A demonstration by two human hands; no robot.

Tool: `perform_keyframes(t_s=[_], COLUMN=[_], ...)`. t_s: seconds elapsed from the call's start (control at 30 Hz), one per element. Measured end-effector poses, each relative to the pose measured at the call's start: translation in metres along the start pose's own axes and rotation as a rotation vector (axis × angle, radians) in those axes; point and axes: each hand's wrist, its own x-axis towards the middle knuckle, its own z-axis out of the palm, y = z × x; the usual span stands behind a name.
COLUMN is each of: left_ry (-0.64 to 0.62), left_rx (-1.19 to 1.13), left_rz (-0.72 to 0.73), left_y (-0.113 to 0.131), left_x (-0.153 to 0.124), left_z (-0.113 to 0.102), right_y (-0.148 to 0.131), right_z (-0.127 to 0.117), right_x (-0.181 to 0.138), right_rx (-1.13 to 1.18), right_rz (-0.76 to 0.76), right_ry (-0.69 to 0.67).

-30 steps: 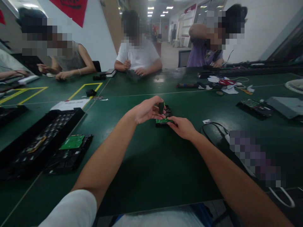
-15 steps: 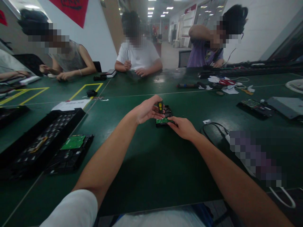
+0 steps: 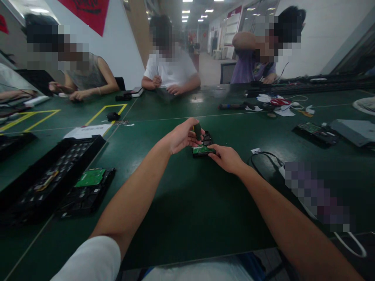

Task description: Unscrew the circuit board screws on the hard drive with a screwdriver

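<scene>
A small black hard drive with a green circuit board (image 3: 202, 150) lies on the green table (image 3: 187, 203) straight ahead. My left hand (image 3: 181, 137) grips a short dark screwdriver handle (image 3: 198, 132) held upright over the drive. My right hand (image 3: 226, 157) rests on the drive's right edge, fingers pinching it against the table. The screwdriver tip is hidden behind my fingers.
A black tray (image 3: 43, 175) and another drive with a green board (image 3: 89, 183) sit at left. A white sheet (image 3: 88, 130) lies beyond them. A black cable (image 3: 263, 160) curls at right, with more drives (image 3: 315, 132) farther right. Three people sit across the table.
The screwdriver handle has turned in my left hand; its yellow mark, visible half a second ago, no longer shows. Both hands stay at the drive.
</scene>
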Motion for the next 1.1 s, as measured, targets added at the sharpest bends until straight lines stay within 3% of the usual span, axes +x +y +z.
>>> perform_keyframes(t_s=[0.43,0.73,1.1], left_ry=[0.026,-0.029,0.052], left_rx=[0.015,0.077,0.094], left_rz=[0.018,0.022,0.010], left_y=[0.003,0.004,0.004], left_x=[-0.004,-0.003,-0.006], left_z=[0.006,0.003,0.012], right_y=[-0.001,0.000,-0.003], right_z=[0.000,0.001,0.000], right_x=[0.001,0.002,0.001], right_rx=[-0.008,0.005,-0.011], right_rz=[0.039,0.055,0.036], right_ry=[-0.007,-0.011,-0.016])
